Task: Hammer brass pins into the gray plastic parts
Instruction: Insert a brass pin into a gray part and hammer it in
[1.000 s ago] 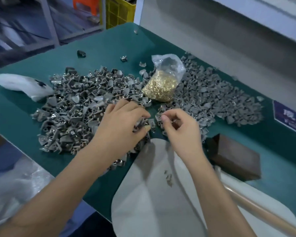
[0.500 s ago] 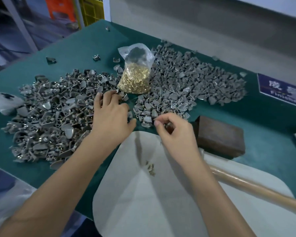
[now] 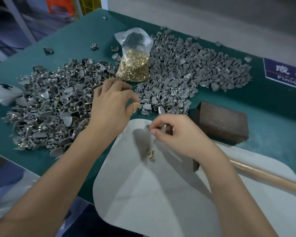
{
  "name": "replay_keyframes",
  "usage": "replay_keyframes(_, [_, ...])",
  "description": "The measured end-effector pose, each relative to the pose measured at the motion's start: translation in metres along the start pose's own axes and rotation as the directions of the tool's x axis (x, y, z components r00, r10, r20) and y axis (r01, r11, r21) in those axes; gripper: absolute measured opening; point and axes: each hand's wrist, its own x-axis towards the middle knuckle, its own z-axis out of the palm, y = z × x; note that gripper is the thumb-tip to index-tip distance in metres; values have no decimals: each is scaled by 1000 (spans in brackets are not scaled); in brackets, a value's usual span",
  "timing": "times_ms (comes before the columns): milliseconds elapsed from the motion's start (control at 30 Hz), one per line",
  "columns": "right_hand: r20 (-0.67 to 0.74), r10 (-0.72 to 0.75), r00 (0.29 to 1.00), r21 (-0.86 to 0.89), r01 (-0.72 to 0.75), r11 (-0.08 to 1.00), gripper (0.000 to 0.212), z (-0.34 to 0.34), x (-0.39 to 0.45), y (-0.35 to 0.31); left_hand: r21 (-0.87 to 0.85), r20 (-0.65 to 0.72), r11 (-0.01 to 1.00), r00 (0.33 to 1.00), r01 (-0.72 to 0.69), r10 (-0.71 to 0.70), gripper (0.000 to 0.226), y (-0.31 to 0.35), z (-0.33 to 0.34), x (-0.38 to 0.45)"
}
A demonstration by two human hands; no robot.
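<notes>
Over the white mat (image 3: 161, 194), the right hand (image 3: 176, 134) pinched something too small to identify; the left hand (image 3: 113, 103) curled, its contents hidden, beside gray parts (image 3: 50, 106).

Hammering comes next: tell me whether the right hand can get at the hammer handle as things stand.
Probably yes. The hammer handle lies bare on the white sheet, just beside the right forearm, with nothing on top of it. But the right hand seems to pinch something small, so it would likely have to set that down first.
</notes>
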Motion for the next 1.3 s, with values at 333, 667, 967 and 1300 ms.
replay_keyframes(333, [385, 51, 921, 1, -56, 998, 43, -11, -14, -13, -660, 58, 751, 997, 6, 43, 7, 31, 6, -46])
replay_keyframes(667, [330, 32, 943, -96, -1, 995, 25, -7, -11, -9, -836, 78, 531, 987, 142, -140, 17, 29, 37, -56])
replay_keyframes(967, [344, -31, 938, -47, 50, 998, 6, -9, -11, -3, -861, 138, 457, 967, 224, -213, 24, 28, 30, -59])
replay_keyframes(1300, [-231, 23, 973, 604, 125, 787, 11, -39, -18, 16, -964, 236, 113, 969, 243, -70, 24, 58, 33, -14])
